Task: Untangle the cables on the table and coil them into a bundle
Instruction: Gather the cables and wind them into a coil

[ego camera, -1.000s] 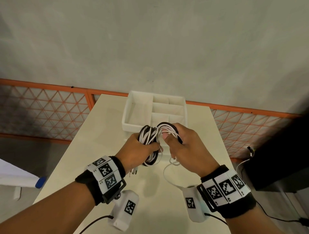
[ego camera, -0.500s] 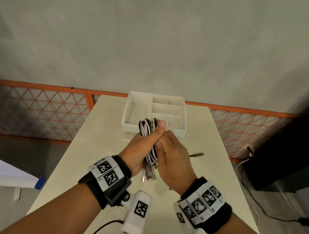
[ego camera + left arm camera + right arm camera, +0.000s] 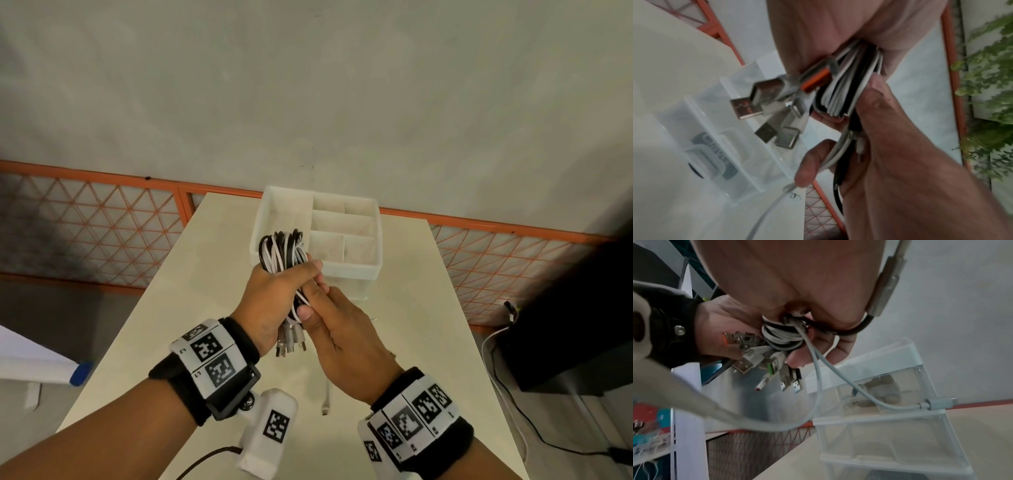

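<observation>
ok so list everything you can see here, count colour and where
cable bundle: one coil, black and white strands, gripped in the left hand above the table
usb plugs: several, silver, hanging under the bundle
loose cable end: one, white, trailing down to the table
organiser box: one, translucent white, divided compartments, far end of the table
table: one, cream
fence: orange lattice, behind the table
wrist bands: two, black with white marker tags
hands: left hand grips the bundle; right hand pinches strands beside it
</observation>
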Demonstrator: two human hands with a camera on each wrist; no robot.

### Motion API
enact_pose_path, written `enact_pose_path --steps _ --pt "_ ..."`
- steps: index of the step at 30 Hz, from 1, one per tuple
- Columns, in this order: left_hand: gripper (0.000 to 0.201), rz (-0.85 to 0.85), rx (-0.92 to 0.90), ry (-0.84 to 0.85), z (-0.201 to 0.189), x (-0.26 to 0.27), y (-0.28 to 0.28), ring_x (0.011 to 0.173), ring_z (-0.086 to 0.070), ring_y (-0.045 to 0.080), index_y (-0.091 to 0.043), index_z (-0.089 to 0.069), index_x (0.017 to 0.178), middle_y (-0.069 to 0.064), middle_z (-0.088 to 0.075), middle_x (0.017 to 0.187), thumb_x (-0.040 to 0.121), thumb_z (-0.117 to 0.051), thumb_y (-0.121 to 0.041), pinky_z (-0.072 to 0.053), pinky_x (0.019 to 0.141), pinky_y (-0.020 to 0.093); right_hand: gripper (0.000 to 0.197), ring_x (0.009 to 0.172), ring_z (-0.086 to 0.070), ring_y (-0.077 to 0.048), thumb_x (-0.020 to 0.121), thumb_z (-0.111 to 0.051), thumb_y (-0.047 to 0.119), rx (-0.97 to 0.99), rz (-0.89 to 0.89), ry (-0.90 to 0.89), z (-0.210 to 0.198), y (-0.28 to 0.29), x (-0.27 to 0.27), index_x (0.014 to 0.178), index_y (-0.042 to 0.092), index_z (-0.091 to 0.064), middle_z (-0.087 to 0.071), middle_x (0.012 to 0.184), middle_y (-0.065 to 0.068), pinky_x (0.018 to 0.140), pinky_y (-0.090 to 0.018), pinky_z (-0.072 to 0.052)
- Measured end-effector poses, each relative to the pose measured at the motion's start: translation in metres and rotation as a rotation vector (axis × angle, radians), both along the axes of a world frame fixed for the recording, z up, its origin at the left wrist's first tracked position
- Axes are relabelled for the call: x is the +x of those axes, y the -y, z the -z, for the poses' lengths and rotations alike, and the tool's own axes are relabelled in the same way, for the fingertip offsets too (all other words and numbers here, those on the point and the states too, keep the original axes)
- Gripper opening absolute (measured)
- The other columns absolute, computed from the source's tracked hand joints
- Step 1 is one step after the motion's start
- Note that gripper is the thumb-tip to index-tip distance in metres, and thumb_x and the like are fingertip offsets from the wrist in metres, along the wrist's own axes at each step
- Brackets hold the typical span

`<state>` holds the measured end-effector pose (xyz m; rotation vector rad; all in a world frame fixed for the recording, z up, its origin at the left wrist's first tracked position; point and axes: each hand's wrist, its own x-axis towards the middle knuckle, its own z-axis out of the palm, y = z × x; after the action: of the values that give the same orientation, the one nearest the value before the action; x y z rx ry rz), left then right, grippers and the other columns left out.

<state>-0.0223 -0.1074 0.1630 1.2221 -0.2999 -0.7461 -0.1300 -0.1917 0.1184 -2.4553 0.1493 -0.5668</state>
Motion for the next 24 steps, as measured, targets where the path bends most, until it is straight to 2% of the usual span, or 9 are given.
enact_pose_path --steps 4,7,10,12,15,16,19,21,24 --pt "0.015 -0.068 -0.066 -0.097 -0.005 0.011 -0.004 0.070 -0.067 0.026 -0.008 -0.071 0.075 0.013 -0.067 0.072 0.089 -0.064 -0.007 -0.056 0.071 0.038 0.063 0.059 -0.057 0.002 0.101 -0.058 0.029 0.212 -0.029 0.040 -0.011 0.008 -0.007 0.156 0.035 -0.029 -0.074 0.100 0.010 0.063 -0.007 -0.042" --pt "0.010 -0.048 -0.158 -0.172 -0.007 0.021 -0.008 0.068 -0.067 0.025 -0.007 -0.065 0.086 0.011 -0.064 0.073 0.090 -0.058 0.000 -0.058 0.067 0.036 0.050 0.055 -0.056 -0.004 0.097 -0.066 0.024 0.363 0.054 -0.015 -0.011 0.018 -0.013 0.142 0.039 -0.052 -0.064 0.065 0.013 0.062 -0.015 -0.046" --pt "0.010 0.077 -0.232 -0.205 -0.009 0.025 -0.012 0.069 -0.064 0.026 -0.007 -0.062 0.090 0.011 -0.061 0.074 0.085 -0.060 0.001 -0.057 0.069 0.037 0.013 0.051 -0.050 0.001 0.097 -0.066 0.022 0.476 0.030 -0.139 -0.014 0.026 -0.015 0.091 0.029 -0.075 -0.054 0.052 0.023 0.059 -0.009 -0.037" --pt "0.010 0.247 -0.203 -0.177 -0.012 0.025 -0.017 0.069 -0.063 0.027 -0.006 -0.064 0.090 0.012 -0.061 0.075 0.080 -0.064 -0.003 -0.057 0.068 0.036 0.032 0.047 -0.041 -0.001 0.094 -0.069 0.022 0.523 0.002 -0.295 -0.016 0.033 -0.015 0.065 0.036 -0.069 -0.051 0.048 0.020 0.056 -0.012 -0.033" --pt "0.014 0.536 0.069 0.138 -0.012 0.017 -0.024 0.074 -0.068 0.029 -0.001 -0.067 0.091 0.019 -0.067 0.078 0.078 -0.070 -0.007 -0.057 0.074 0.038 0.015 0.051 -0.048 0.005 0.084 -0.078 0.012 0.499 0.012 -0.514 -0.023 0.044 -0.012 0.086 0.026 -0.083 -0.068 0.061 0.017 0.055 -0.010 -0.038" --pt "0.015 0.604 0.175 0.269 -0.011 0.012 -0.023 0.079 -0.069 0.028 -0.002 -0.069 0.090 0.020 -0.069 0.082 0.077 -0.072 -0.009 -0.057 0.080 0.039 0.018 0.051 -0.051 0.007 0.080 -0.080 0.011 0.444 0.023 -0.555 -0.026 0.046 -0.009 0.085 0.028 -0.083 -0.069 0.061 0.017 0.055 -0.008 -0.039" --pt "0.019 0.623 0.416 0.471 -0.003 0.000 -0.015 0.090 -0.070 0.021 -0.011 -0.071 0.096 0.013 -0.074 0.094 0.077 -0.076 -0.012 -0.055 0.088 0.035 0.050 0.044 -0.050 0.002 0.077 -0.076 0.008 0.204 0.099 -0.588 -0.032 0.049 0.001 0.039 0.037 -0.061 -0.054 0.040 0.015 0.049 -0.010 -0.034" --pt "0.014 0.602 0.476 0.512 0.001 -0.005 -0.010 0.079 -0.067 0.017 -0.015 -0.068 0.092 0.006 -0.070 0.084 0.079 -0.073 -0.012 -0.054 0.079 0.030 0.048 0.040 -0.042 -0.010 0.078 -0.065 0.006 0.077 0.148 -0.569 -0.035 0.046 0.007 0.037 0.019 -0.045 -0.043 0.038 0.002 0.044 -0.017 -0.028" --pt "0.018 0.534 0.520 0.513 0.009 -0.008 -0.006 0.068 -0.060 0.013 -0.017 -0.063 0.088 -0.001 -0.063 0.075 0.072 -0.069 -0.014 -0.051 0.068 0.031 0.037 0.044 -0.039 -0.011 0.079 -0.059 0.007 0.071 0.211 -0.508 -0.038 0.042 0.011 0.048 0.015 -0.040 -0.043 0.046 0.001 0.043 -0.019 -0.028"
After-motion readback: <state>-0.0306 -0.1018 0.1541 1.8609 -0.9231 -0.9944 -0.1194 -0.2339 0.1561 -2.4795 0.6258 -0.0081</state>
